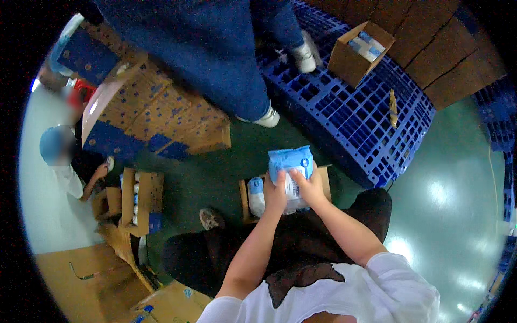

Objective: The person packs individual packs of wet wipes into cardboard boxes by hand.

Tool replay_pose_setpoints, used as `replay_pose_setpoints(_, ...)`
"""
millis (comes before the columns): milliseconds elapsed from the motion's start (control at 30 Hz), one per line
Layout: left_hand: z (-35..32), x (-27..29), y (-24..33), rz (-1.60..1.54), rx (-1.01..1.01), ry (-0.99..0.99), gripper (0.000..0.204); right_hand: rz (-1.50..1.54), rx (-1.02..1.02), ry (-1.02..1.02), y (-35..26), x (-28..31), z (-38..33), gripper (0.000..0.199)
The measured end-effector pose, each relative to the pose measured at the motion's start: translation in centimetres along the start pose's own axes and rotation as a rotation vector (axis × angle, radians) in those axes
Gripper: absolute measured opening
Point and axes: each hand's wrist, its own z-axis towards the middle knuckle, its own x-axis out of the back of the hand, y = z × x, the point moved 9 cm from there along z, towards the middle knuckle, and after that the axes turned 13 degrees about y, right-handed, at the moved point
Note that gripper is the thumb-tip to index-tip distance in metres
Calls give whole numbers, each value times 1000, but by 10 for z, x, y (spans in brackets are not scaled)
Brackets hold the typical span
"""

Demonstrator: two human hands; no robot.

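Both my hands grip a soft blue and white plastic packet (291, 159), held up over an open cardboard box (323, 180) between my knees. My left hand (276, 194) is closed on the packet's left side, thumb on its front. On the right side my right hand (311, 188) holds it the same way, thumb pressed near the middle. Inside the box, left of my hands, lies another blue and white packet (256, 196). More white packaging shows below the held packet, partly covered by my hands. My fingertips are hidden behind the packet.
A blue plastic pallet (371, 132) at the upper right bears a cardboard box (344, 62) with packets. A person in blue trousers (204, 59) stands ahead. Stacked cartons (161, 107) are at the left, near an open box (145, 202) and a seated person in a blue cap (56, 145).
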Motion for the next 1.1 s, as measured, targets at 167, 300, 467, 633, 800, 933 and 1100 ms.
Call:
replay_pose_setpoints(167, -6, 11, 1, 10, -14, 77, 55, 90, -16, 47, 18, 0, -3, 50)
replay_pose_setpoints(300, -6, 17, 3, 10, -64, 56, 56, 92, -123, -22, 41, -4, -7, 57)
replay_pose_setpoints(467, 0, 37, -33, 80, 295, 132, 53, -97, -300, -286, 70, 5, 5, 72)
replay_pose_setpoints(633, 16, 53, -138, 1166, -116, -426, 48, -186, -214, -481, 71, 15, -6, 77)
replay_pose_setpoints(800, 28, 65, -201, 1398, -194, -677, 55, -44, -578, -686, 128, -34, -43, 57)
replay_pose_setpoints(933, 30, 81, -204, 1460, -364, -653, 58, -422, -480, -420, 194, -18, -5, 64)
replay_pose_setpoints(1100, 13, 86, -172, 1599, -479, -594, 27, -1004, -176, -264, 165, -46, -30, 90)
